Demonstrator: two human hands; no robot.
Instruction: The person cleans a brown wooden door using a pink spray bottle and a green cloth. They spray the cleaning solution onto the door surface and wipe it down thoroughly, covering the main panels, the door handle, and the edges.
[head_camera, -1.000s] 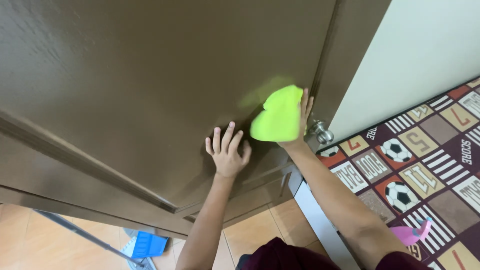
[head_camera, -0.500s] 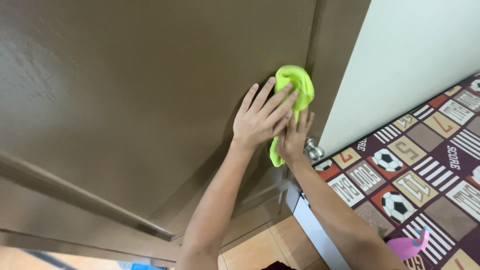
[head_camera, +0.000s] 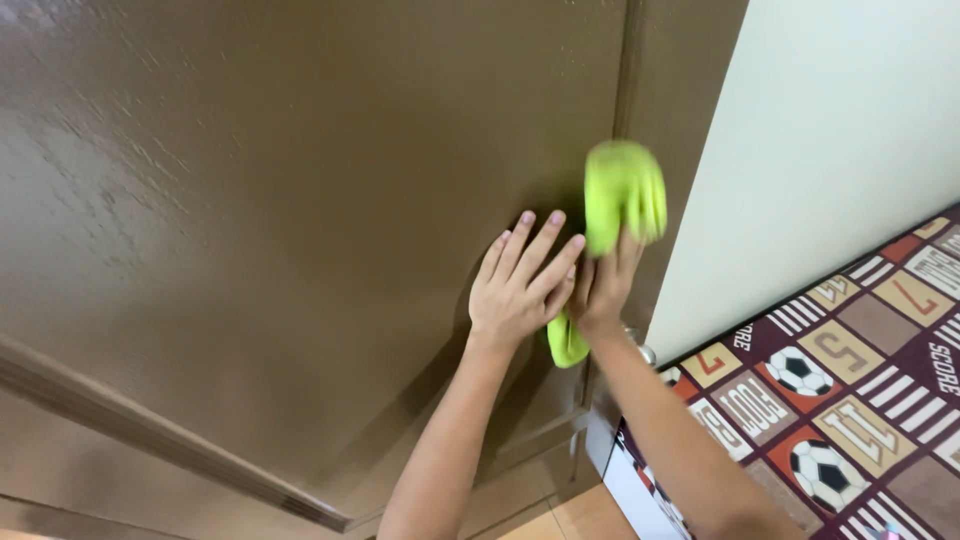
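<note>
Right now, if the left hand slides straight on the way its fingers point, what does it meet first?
The left hand lies flat on the door, fingers pointing up and right. Going on, it would probably meet the green cloth held by the right hand, before the door's edge.

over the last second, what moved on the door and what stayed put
The right hand carried the green cloth up the brown door, and the cloth went from spread flat to bunched. The left hand, which lay flat on the door apart from the cloth, moved right and now lies against the right hand. The right hand kept hold of the cloth; the patterned rug stayed put.
</note>
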